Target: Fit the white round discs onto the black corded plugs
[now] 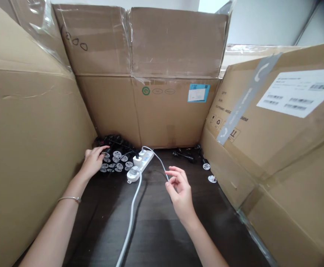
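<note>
My left hand (93, 161) reaches to the left side of a stack of black parts with round white ends (117, 154). Its fingers touch the upper left of the stack; whether they grip a part is hidden. My right hand (178, 186) pinches a thin white cable (159, 158) between thumb and fingers, right of the power strip. That cable runs back to a plug at the far end of the white power strip (147, 158). A white adapter (137, 160) and a grey plug (134, 171) also sit in the strip.
Large cardboard boxes stand at the left (33, 141), back (167, 118) and right (287, 159). More black parts (188, 155) lie at the back right, with a white disc (212, 179) by the right box. A thick white cable (131, 218) crosses the dark surface (162, 230).
</note>
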